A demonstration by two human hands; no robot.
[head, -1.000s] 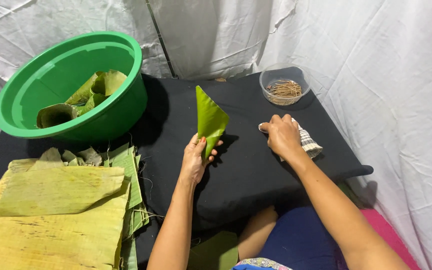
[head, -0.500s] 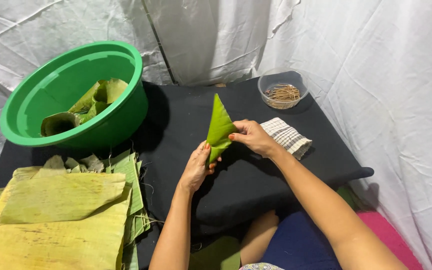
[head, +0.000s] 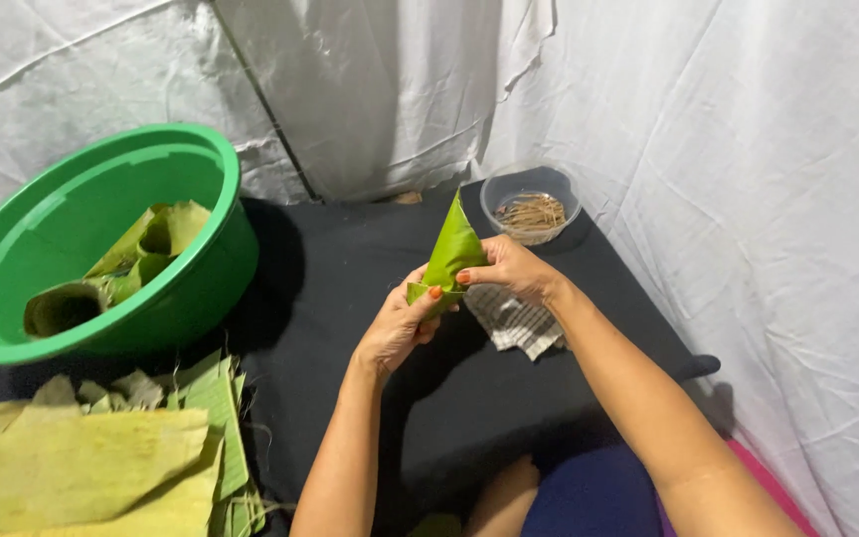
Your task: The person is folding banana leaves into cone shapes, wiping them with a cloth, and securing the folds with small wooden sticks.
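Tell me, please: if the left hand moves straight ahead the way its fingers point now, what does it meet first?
Probably the right hand, as the left hand points up-right along the leaf cone both hold; depth is unclear.

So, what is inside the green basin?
The green basin holds rolled leaf cones; one shows its open mouth. Its near wall hides the bottom, so anything lying there cannot be seen.

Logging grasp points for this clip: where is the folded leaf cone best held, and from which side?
Probably at its wide lower end, from both sides. The leaf cone stands tip up; the left hand cups its base, the right hand pinches its edge. The thin tip would likely buckle.
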